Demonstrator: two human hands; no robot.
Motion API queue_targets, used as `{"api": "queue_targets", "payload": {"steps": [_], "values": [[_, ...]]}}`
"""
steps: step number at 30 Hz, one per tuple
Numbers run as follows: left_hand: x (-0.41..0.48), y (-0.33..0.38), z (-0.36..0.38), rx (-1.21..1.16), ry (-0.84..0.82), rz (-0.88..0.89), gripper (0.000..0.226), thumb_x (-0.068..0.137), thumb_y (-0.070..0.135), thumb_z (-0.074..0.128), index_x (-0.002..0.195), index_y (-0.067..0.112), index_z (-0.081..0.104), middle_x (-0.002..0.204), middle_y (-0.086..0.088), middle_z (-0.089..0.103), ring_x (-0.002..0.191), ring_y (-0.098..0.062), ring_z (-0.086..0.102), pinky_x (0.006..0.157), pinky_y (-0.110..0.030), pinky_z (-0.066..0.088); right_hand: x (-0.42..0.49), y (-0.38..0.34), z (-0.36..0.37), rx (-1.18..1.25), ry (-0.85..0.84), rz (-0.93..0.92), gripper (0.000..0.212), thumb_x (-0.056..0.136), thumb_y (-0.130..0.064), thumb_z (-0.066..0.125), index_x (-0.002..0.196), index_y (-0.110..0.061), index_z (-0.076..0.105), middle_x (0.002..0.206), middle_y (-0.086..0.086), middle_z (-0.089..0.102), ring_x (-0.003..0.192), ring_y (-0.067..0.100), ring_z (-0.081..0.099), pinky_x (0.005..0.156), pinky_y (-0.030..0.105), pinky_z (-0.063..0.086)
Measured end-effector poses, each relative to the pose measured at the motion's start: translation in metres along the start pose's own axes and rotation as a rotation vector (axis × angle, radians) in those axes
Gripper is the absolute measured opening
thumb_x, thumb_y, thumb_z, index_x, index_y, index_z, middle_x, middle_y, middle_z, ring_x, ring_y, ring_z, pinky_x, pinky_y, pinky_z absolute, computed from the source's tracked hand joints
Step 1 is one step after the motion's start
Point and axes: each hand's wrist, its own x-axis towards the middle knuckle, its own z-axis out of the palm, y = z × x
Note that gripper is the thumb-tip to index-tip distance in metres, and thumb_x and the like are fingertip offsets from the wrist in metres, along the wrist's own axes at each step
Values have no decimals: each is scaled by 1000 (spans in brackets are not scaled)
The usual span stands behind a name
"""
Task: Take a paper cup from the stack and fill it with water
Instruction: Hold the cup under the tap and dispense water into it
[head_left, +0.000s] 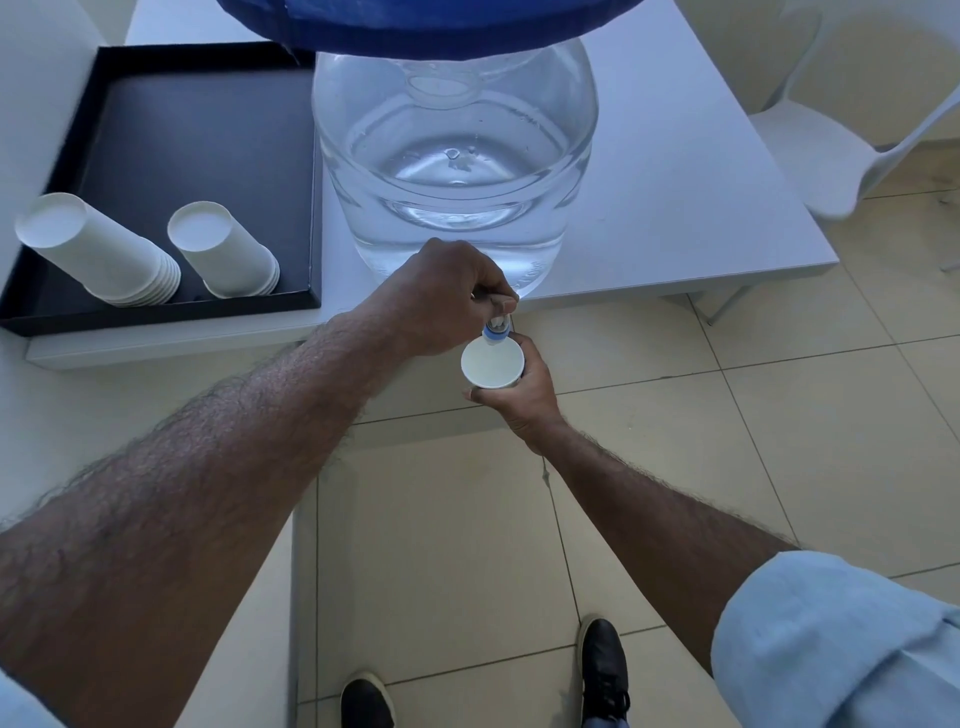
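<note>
My right hand (519, 400) grips a white paper cup (491, 366), held upright just off the table's front edge, directly under the blue-and-white tap (496, 330). The fingers of my left hand (452, 296) are closed on the tap's lever at the base of a large clear water jar (457, 150) that stands on the white table (701, 208). The cup's inside looks white; I cannot tell whether there is water in it. Two stacks of upside-down paper cups (98, 249) (223, 249) lean in a black tray (197, 130) at the left.
A blue cover (431, 26) caps the jar at the top of the view. A white chair (841, 130) stands to the right of the table. Below lie a tiled floor (727, 415) and my black shoes (602, 670).
</note>
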Motion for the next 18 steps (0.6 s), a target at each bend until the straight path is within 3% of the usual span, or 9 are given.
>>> {"api": "queue_targets", "payload": {"steps": [7, 18], "values": [[0, 0, 0, -6, 8, 1, 18, 88, 22, 66, 101, 22, 78, 101, 5, 77, 91, -10, 68, 89, -30, 55, 0, -1, -1, -3, -6, 11, 68, 52, -8, 84, 110, -30, 55, 103, -2, 65, 93, 13, 61, 72, 15, 51], [0, 0, 1, 7, 13, 10, 18, 88, 23, 66, 102, 22, 78, 101, 4, 77, 87, -10, 67, 86, -27, 54, 4, 3, -5, -26, -15, -2, 73, 53, -6, 84, 117, -24, 54, 102, -8, 63, 91, 5, 60, 73, 12, 50]]}}
